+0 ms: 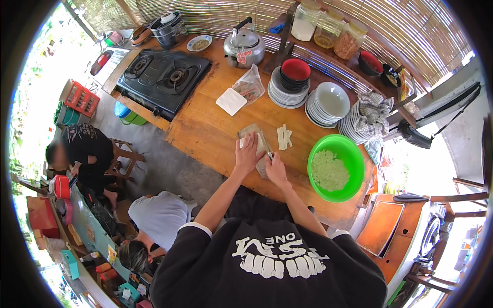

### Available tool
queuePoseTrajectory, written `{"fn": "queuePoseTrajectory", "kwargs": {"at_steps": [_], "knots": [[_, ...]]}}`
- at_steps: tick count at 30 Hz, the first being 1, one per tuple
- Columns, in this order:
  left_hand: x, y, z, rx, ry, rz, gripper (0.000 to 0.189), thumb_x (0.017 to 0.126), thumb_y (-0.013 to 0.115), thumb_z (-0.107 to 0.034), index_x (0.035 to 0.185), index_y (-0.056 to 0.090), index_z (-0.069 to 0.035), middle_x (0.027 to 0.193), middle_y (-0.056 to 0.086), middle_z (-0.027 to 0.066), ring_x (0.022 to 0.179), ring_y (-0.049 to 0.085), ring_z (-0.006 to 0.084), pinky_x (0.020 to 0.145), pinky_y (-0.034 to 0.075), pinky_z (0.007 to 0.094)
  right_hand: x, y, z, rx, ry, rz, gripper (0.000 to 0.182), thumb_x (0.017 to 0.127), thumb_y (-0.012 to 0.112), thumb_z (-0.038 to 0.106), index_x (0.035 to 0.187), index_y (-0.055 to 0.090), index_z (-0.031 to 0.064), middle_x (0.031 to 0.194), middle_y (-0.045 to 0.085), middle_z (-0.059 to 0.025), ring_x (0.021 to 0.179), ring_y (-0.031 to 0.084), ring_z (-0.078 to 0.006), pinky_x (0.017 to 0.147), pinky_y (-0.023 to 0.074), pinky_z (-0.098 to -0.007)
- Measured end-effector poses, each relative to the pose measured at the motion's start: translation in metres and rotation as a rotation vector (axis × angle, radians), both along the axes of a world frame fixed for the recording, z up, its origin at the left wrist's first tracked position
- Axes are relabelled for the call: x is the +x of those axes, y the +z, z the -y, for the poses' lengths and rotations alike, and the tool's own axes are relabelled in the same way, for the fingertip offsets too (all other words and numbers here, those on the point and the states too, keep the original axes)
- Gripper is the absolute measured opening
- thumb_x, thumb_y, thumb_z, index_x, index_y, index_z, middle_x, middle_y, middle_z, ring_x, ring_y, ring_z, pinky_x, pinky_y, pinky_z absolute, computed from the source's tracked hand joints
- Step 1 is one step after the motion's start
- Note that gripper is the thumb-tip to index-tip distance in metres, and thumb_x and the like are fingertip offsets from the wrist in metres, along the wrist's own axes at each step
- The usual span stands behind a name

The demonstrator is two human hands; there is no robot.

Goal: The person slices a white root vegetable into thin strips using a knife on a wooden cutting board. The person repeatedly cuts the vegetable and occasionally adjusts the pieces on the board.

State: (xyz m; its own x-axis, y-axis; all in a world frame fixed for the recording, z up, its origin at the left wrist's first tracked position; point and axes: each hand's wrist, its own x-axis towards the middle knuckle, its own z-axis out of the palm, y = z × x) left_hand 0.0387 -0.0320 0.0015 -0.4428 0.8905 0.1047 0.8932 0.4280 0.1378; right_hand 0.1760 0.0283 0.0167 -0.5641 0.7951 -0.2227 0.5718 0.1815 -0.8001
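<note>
My left hand (248, 153) lies flat, fingers extended, and holds down a pale slab of food (261, 143) on a small worn cutting board (249, 129). Most of the slab is hidden under that hand. In my right hand (275, 168) is the handle of a knife (265, 140), its blade along the slab's right side. Several thin pale strips (284, 137) lie in a loose pile on the wooden table (208, 133), right of the board. Farther right, a bright green basin (356, 169) contains a pale crumbly mass (329, 170).
Beyond the board are a white square packet (231, 101), a plastic bag (251, 86), stacked bowls (329, 101), stacked plates (287, 94) and a metal kettle (245, 48). A two-burner gas stove (163, 79) stands left. Two people (90, 148) are at the lower left.
</note>
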Motion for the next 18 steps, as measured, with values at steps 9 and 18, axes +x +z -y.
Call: {"fn": "queuePoseTrajectory", "kwargs": {"at_steps": [9,18], "knots": [[0.012,0.004,0.001,-0.052,0.065,0.164,0.069,0.094,0.052,-0.049,0.148,0.038,-0.008,0.155,0.032,0.0153,0.137,0.035,0.0318,0.112,0.026,0.0475,0.010,0.008,-0.010,0.030,0.005,-0.022,0.045,0.101,0.042,0.035,0.132,0.047,0.0027,0.109,0.064,-0.0306,0.104,0.060,-0.0495,0.091,0.0450,-0.0543],[0.034,0.018,0.015,0.061,0.026,0.086,0.061,0.093,0.057,-0.039,0.144,0.045,-0.007,0.157,0.028,0.0177,0.147,0.024,0.0313,0.118,0.015,0.0510,0.006,0.021,-0.006,0.163,0.101,0.083,0.037,0.102,0.043,0.032,0.129,0.058,0.0106,0.099,0.068,-0.0260,0.092,0.064,-0.0467,0.083,0.0500,-0.0534]]}}
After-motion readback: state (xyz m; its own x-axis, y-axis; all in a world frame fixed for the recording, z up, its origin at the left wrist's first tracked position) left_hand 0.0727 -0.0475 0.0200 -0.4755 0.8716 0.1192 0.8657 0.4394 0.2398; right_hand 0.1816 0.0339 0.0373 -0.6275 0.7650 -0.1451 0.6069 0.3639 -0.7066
